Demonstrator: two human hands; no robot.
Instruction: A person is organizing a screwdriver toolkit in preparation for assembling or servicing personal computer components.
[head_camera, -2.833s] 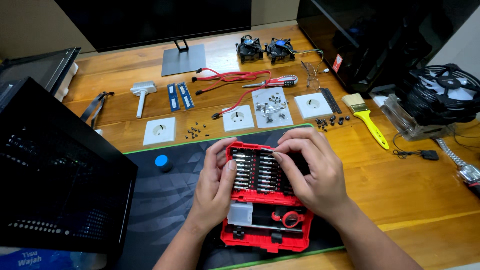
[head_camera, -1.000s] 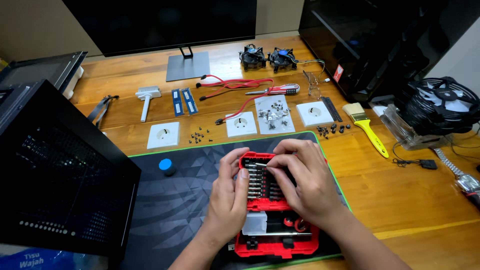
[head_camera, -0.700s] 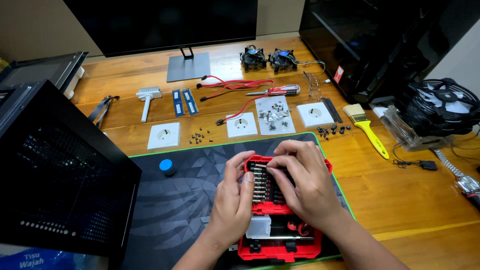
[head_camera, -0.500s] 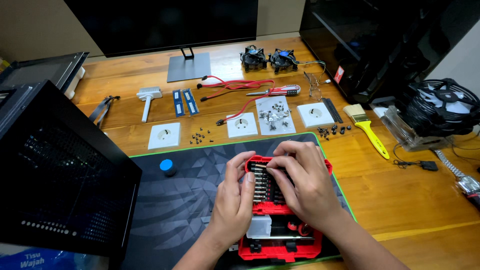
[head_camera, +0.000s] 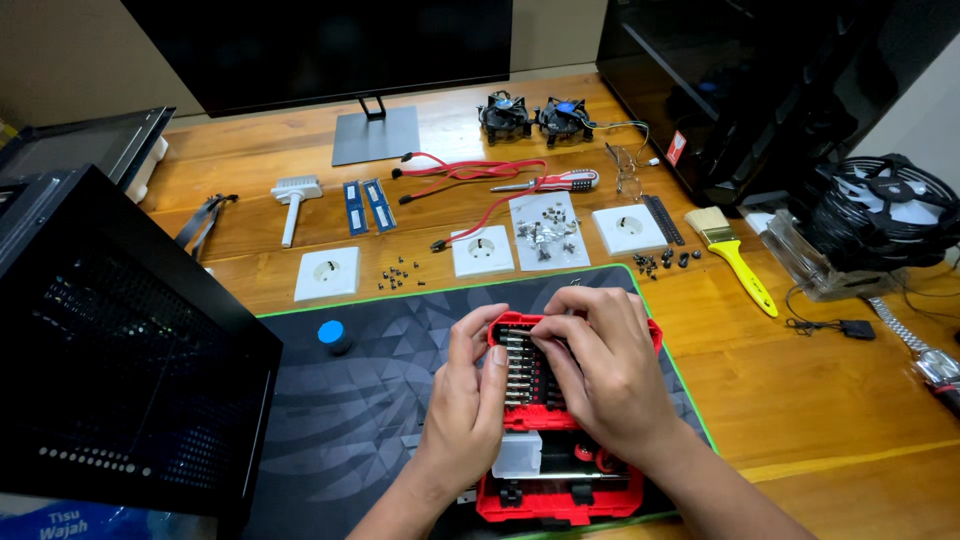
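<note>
A red screwdriver bit kit (head_camera: 560, 495) lies open on the dark desk mat (head_camera: 350, 400) in front of me. My left hand (head_camera: 468, 405) rests on the kit's left side, thumb and fingers against the rows of metal bits (head_camera: 518, 365). My right hand (head_camera: 603, 365) covers the upper right of the kit, its fingertips pressed on the bit rack. Whether a bit is pinched between the fingers is hidden. A small blue-topped knob (head_camera: 333, 334) sits on the mat to the left.
A black computer case (head_camera: 120, 370) stands at my left. On the wooden desk (head_camera: 830, 400) lie white socket plates (head_camera: 326, 273), loose screws (head_camera: 397, 274), two RAM sticks (head_camera: 362, 206), red cables (head_camera: 470, 170), a screwdriver (head_camera: 550, 183), two fans (head_camera: 530, 115), a yellow brush (head_camera: 735, 258), a monitor stand (head_camera: 375, 134).
The view has shifted slightly since 2.8 s ago, so the kit sits lower right in frame. Both hands stay on the bit rack with only small finger movements.
</note>
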